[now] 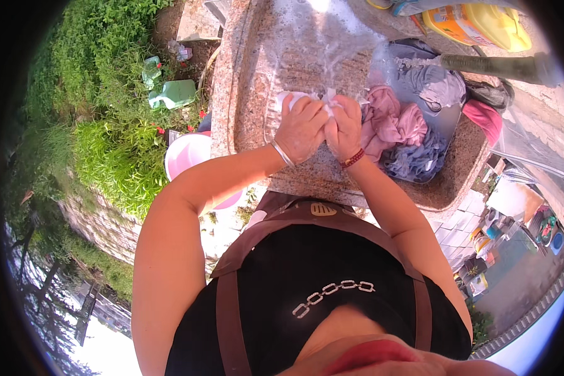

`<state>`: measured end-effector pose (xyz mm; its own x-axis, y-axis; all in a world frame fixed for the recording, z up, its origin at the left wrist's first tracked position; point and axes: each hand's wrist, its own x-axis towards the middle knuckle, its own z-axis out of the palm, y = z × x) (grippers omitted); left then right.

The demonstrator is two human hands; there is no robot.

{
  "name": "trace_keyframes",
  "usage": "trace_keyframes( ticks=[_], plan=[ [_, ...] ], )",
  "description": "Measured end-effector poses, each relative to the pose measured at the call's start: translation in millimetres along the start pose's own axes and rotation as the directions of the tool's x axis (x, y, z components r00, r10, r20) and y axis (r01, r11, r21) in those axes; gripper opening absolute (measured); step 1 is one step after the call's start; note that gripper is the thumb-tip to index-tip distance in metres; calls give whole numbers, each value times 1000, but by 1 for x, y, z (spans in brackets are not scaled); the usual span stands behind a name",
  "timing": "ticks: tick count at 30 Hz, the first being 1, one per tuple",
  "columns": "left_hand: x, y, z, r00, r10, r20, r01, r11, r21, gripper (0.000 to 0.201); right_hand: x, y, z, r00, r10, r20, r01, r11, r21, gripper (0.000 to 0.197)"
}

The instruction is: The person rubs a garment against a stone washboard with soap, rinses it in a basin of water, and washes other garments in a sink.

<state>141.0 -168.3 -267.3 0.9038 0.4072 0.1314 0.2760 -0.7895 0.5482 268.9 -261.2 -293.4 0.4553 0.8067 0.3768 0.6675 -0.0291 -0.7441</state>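
Note:
Both my hands are closed on a wet white cloth (286, 100) over the ridged stone washboard (323, 70) of a speckled sink (233, 81). My left hand (299, 128), with a pale bangle at its wrist, bunches the cloth from the left. Right beside it, almost touching, my right hand (344, 128) grips the same cloth and wears a red bead bracelet. Part of the cloth is hidden under my fingers. Close to my right hand lies a heap of pink cloth (387, 122) in the basin, with blue-grey cloth (415, 156) nearer me and grey cloth (433, 84) farther off.
Suds (282, 19) cover the washboard's far end. A hose (492, 66) reaches in from the right, running water. Behind it lies a yellow jug (482, 26). A red-pink cloth (484, 120) hangs on the basin's right rim. Below left stands a pink tub (188, 153), near green plants (116, 160).

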Motion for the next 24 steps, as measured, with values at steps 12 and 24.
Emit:
trace_keyframes(
  ticks=[12,24],
  plan=[
    [149,-98,50,938,-192,-290,291,890,352,28,139,87,40,990,-74,-121,20,920,-392,18],
    [165,-74,30,953,-92,-288,146,975,170,25,161,102,36,973,-57,-223,-67,858,-510,16]
  ],
)
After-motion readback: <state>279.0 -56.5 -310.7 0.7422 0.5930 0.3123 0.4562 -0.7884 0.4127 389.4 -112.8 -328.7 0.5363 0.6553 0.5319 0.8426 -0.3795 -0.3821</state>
